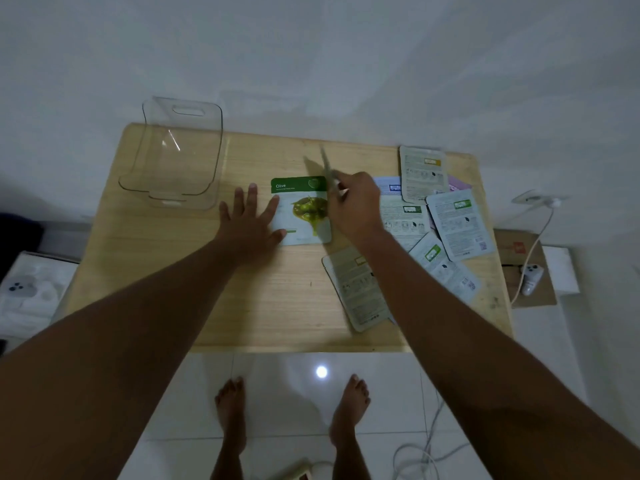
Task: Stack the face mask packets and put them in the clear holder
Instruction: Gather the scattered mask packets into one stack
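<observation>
A green and white Olive face mask packet (pixel 304 211) lies face up in the middle of the wooden table (pixel 263 299). My left hand (pixel 247 223) rests flat beside it, fingers spread, fingertips touching its left edge. My right hand (pixel 353 202) holds another packet (pixel 327 168) edge-on and blurred above the Olive packet's right side. Several more packets (pixel 450 223) lie scattered face down on the right half of the table. The clear holder (pixel 180 157) stands empty at the table's far left corner.
A white wall runs behind the table. On the floor sit a white box (pixel 31 292) at left and a cardboard piece (pixel 526 268) with a small white device and cable at right. My bare feet (pixel 291 414) stand on white tiles below the table's near edge.
</observation>
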